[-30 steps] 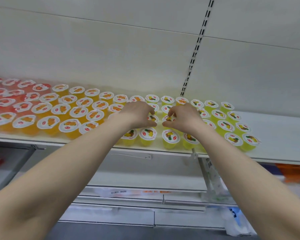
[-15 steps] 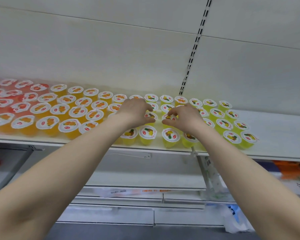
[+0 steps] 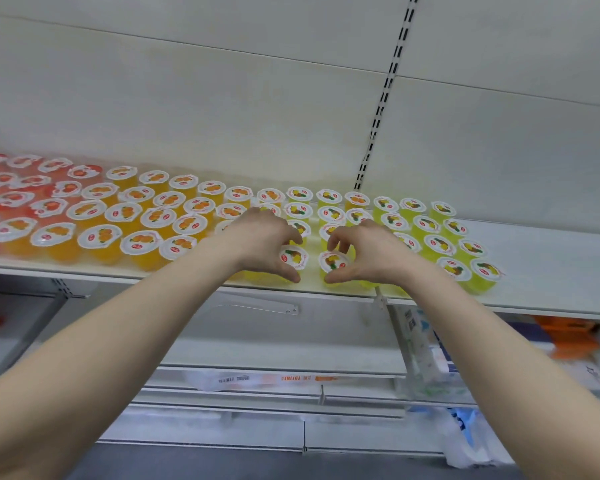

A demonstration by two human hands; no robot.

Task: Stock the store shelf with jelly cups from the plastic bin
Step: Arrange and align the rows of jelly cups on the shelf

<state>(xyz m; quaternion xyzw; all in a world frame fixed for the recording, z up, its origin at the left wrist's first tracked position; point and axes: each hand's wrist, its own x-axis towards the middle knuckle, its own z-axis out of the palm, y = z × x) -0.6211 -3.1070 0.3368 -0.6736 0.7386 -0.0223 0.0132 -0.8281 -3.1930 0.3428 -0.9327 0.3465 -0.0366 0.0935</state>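
- Shelf: white, seen from the front and a little below. Jelly cups stand on it in about 4 rows, foil lids up.
- Colour bands run from red cups at far left through orange and yellow to yellow-green cups at the right end.
- Left hand: fingers arch over the lid and the thumb sits against the front wall, gripping the left yellow cup in the front row by the shelf edge.
- Right hand: mirrored hold, fingers and thumb curled round the right yellow cup.
- The 2 held cups are upright and just beside each other, a narrow gap between. Cannot tell whether their bases touch the shelf.
- Slotted upright runs up the pale back panel.
- Below, a lower shelf carries a printed packet, blurred. A plastic bag is at lower right.
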